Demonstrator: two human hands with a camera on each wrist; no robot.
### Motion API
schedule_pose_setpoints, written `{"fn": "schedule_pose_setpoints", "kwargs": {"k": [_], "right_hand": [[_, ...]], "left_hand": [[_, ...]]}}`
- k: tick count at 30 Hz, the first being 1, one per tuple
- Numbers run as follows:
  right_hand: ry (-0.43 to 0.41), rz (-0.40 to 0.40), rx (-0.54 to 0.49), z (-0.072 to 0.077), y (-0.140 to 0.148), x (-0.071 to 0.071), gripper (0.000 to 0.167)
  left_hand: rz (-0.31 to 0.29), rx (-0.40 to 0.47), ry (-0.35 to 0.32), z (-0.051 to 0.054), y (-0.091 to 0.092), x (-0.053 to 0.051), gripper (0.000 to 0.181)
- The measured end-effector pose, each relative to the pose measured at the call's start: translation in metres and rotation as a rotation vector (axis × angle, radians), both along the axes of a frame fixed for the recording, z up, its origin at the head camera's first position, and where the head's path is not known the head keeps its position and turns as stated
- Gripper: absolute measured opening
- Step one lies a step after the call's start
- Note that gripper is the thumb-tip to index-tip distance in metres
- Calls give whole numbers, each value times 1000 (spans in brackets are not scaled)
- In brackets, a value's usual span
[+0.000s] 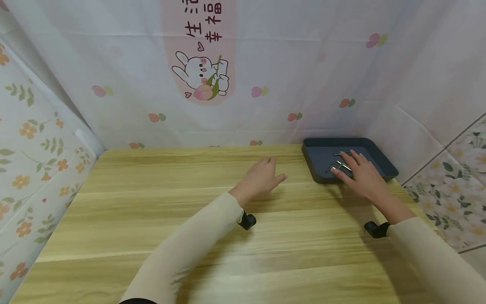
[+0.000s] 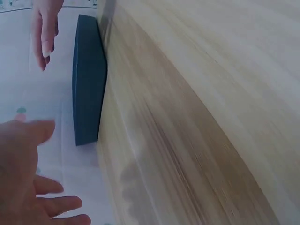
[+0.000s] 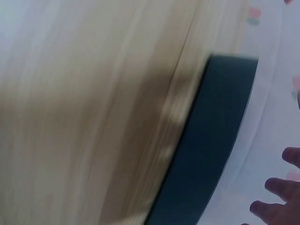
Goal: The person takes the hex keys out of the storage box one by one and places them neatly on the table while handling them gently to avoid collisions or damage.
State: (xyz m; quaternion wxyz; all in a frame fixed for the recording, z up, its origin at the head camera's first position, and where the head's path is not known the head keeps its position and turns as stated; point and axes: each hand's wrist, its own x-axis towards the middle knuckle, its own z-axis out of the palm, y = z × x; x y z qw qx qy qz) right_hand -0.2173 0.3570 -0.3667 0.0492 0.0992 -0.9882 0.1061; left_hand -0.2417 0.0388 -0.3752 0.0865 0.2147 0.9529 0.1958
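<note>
A dark blue-grey rectangular tray [image 1: 322, 153] stands at the back right of the wooden table, with several thin, shiny L-shaped metal pieces that look like hex keys [image 1: 336, 163] lying in it. Over the tray's front part reaches my right hand [image 1: 363, 176], its fingers spread above the hex keys and partly covering them. I see no piece held in that hand. To the left of the tray, my left hand [image 1: 260, 177] hovers above the table with thumb and fingers apart, holding nothing. Both wrist views show the tray's outer side wall [image 2: 89, 84] [image 3: 206, 140], while its contents are hidden there.
The wooden table [image 1: 171, 202] extends to the left and front. Behind it hangs a white curtain [image 1: 273, 63] printed with fruit and a rabbit; flowered cloth [image 1: 38, 169] covers the left side. The tray's right end is close to the right-hand cloth.
</note>
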Motion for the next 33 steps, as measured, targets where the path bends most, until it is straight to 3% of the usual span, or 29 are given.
{"fn": "schedule_pose_setpoints", "kwargs": {"k": [4,9,14,18,23,29,33], "right_hand": [[25,-34,-42,-2,19,-4,77],[14,-102,-104,-7,40,-11,83],[-42,-188,-176,-13,60,-14,87],[-108,-300,-212,-12,77,-8,97],[-141,-397,-273,-13,88,-7,103],[-81,-458,-360,-16,97,-12,97],[-96,-516,-456,-15,101,-12,92]], "left_hand": [[52,97,-13,-1,12,-4,68],[75,259,-43,-6,24,-9,55],[70,385,-122,-12,42,-11,52],[92,508,-184,-17,66,-10,51],[182,605,-212,-22,90,-10,54],[301,687,-209,-23,109,-12,54],[373,715,-221,-25,119,-13,52]]}}
